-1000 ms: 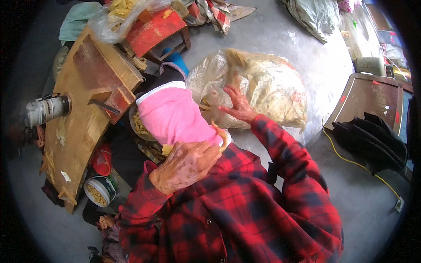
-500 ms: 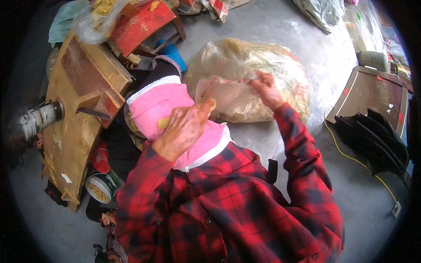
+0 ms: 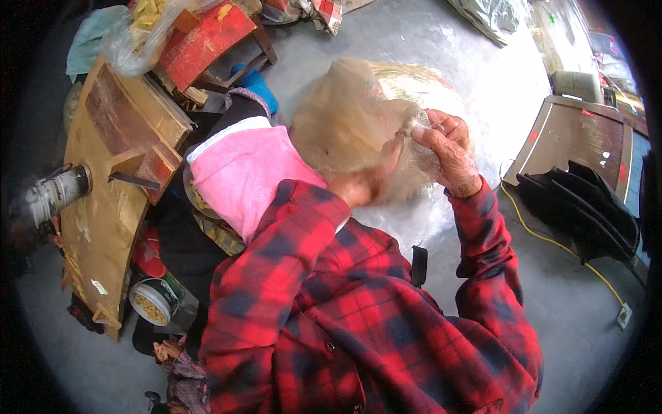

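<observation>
A big translucent plastic bag [image 3: 348,124] bulges on the floor in front of me, its loose film drawn up toward me. My right hand [image 3: 452,148] is closed on the gathered edge of this bag, thumb against fingers. Across my body, my left hand [image 3: 358,188] reaches to the bag and lies partly behind or inside the film, so its fingers and anything in them are hidden. A pink cloth with white edging [image 3: 241,172] covers my lap, left of the bag.
To the left stand a wooden board [image 3: 96,207], a red-topped stool [image 3: 207,45] and a white bucket of pale yellowish pieces [image 3: 153,303]. On the right are a brown panel [image 3: 576,141], a black folded item [image 3: 579,214] and a yellow cord [image 3: 552,247] along the floor.
My left hand has moved right from over the pink cloth into the film of the bag. My right hand has shifted slightly right, and the bag's film is now pulled up higher.
</observation>
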Action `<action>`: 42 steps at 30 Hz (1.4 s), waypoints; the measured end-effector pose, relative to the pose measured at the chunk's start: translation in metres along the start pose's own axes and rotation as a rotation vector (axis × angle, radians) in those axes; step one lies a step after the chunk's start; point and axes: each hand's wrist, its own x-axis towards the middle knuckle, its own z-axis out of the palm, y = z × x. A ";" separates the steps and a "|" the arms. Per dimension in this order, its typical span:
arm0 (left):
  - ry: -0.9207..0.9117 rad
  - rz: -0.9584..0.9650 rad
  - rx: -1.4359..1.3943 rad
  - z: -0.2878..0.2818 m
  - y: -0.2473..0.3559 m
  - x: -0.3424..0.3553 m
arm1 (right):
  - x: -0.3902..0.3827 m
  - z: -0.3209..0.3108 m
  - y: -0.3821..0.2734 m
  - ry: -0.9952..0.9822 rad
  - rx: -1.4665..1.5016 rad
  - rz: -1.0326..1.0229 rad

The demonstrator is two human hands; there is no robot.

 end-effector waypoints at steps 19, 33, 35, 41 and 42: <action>-0.019 0.138 0.967 -0.052 -0.055 -0.043 | 0.002 -0.018 0.006 0.041 -0.469 -0.107; 0.071 -0.072 1.058 -0.132 -0.067 -0.037 | 0.041 0.002 0.021 0.155 -0.977 -0.476; 0.184 -0.008 1.096 -0.136 -0.063 -0.036 | 0.049 0.026 0.017 0.322 -1.239 -0.713; 0.252 0.021 0.971 -0.146 -0.049 -0.036 | 0.079 0.073 0.108 -0.416 -1.017 -0.812; 0.267 0.046 0.918 -0.149 -0.047 -0.035 | 0.088 0.075 0.141 -0.419 -1.003 -0.863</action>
